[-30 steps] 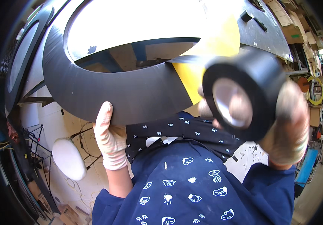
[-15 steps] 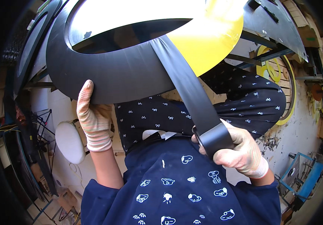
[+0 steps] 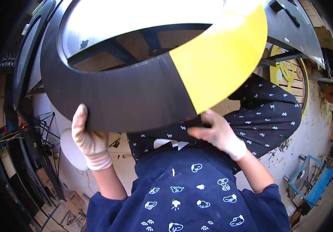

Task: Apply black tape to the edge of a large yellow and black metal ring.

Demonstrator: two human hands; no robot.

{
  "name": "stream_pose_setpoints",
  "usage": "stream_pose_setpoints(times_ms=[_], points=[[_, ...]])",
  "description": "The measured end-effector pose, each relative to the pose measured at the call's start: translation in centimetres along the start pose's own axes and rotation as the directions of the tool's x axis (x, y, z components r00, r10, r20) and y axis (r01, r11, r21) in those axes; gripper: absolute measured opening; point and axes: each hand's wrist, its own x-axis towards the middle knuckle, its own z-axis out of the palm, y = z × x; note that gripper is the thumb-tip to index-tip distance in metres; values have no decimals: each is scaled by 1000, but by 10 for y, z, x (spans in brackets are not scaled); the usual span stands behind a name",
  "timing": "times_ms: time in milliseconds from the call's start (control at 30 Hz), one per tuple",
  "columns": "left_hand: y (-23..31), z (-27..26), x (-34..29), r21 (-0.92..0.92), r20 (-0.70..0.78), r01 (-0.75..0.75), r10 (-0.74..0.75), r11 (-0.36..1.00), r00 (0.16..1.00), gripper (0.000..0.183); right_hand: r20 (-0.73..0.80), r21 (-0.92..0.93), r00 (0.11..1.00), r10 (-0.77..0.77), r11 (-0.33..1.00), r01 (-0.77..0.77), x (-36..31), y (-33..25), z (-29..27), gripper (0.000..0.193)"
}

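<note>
A big flat ring [image 3: 112, 96] fills the upper middle, slanting over my lap. Its left side and near middle are black, with faint creases like wrapped tape; its right part [image 3: 224, 65] is bare yellow, the border crossing the band at a slant. My left hand [image 3: 91, 141], in a striped knit glove, grips the near left edge, thumb on top and fingers hidden beneath. My gloved right hand [image 3: 218, 133] is at the near edge by that border, smeared by motion. Between its thumb and fingers shows a dark blurred piece, apparently the roll of black tape [image 3: 194, 121], mostly hidden under the ring.
A grey metal table [image 3: 298, 38] lies beyond the ring. At the right, yellow rings [image 3: 288, 71] rest on wooden slats, and a blue metal frame [image 3: 313, 181] stands on the floor. To the left are a round white stool seat [image 3: 73, 150] and dark leaning panels [image 3: 23, 181].
The tape strip that stretched from the ring to my right hand now lies flat on it. My right hand has moved up and left to the near edge; the ring has tilted more towards me.
</note>
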Motion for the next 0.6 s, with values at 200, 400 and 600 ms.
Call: stream_pose_setpoints(times_ms=[200,400,600], points=[[25,-32,-12,-127,173,108,-85,986,981,27,-210,700,976,59,706,108,100,56,15,30],[24,-49,-13,-253,48,56,-46,966,998,44,-72,415,867,-494,775,476,141,-53,26,23],[-23,3,-4,-215,215,152,-106,965,971,50,-52,457,996,-68,886,85,129,-63,18,29]])
